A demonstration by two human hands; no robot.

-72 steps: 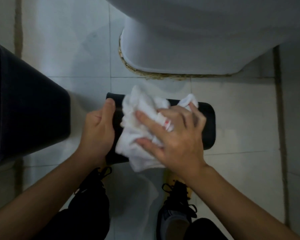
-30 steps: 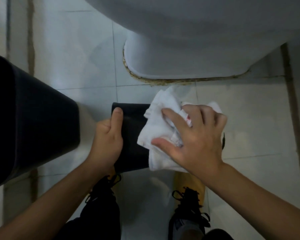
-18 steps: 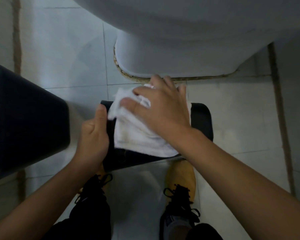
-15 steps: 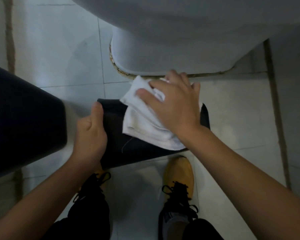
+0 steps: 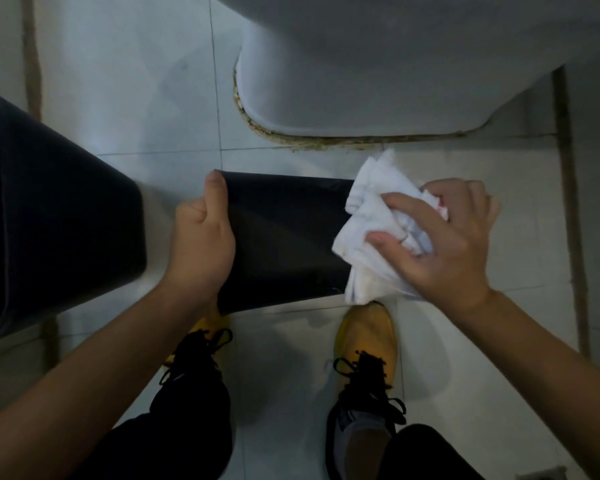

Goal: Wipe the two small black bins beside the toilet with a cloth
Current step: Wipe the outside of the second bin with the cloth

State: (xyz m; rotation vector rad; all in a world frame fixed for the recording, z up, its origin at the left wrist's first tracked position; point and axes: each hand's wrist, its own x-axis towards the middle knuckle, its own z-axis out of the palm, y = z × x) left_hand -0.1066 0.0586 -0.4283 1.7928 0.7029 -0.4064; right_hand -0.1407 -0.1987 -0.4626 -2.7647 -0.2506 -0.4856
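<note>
The small black bin [image 5: 284, 244] lies on its side above the floor tiles in front of the toilet [image 5: 378, 64], so its long wall faces up for wiping. The left hand [image 5: 201, 244] clamps its grip on one end to steady it, while the right hand [image 5: 444, 244] bunches the white cloth [image 5: 371, 233] against the other end. The second bin [image 5: 56, 216] waits at the left.

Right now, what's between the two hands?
In the head view, the small black plastic bin spans between the left hand and right hand, which holds the crumpled white cloth.
</note>
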